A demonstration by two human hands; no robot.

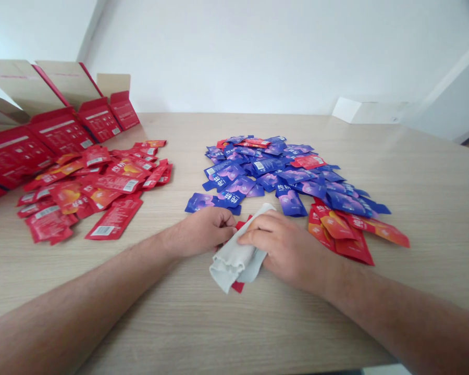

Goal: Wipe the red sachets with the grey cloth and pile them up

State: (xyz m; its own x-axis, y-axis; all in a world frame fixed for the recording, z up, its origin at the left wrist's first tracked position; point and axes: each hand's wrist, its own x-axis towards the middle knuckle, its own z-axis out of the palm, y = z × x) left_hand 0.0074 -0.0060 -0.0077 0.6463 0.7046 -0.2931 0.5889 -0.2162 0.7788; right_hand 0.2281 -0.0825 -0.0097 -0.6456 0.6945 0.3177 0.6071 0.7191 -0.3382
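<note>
Left hand (pixel 197 234): left fingers (pixel 227 221) curled closed on the upper edge of a grey cloth (pixel 232 263), apparently pinching it. Right hand (pixel 287 252): right fingers (pixel 258 229) closed together, pressing over the cloth. A red sachet (pixel 238 286) lies beneath the cloth on the bench (pixel 422 208), showing only at its ends. Red-orange sachets (pixel 338 226) lie just beside the right hand, touching a heap of blue sachets (pixel 273 177). Risks: pressure on the cloth could slide the red sachet out from beneath it; a sideways wrist sweep could catch the neighbouring sachets and mix the colours further.
</note>
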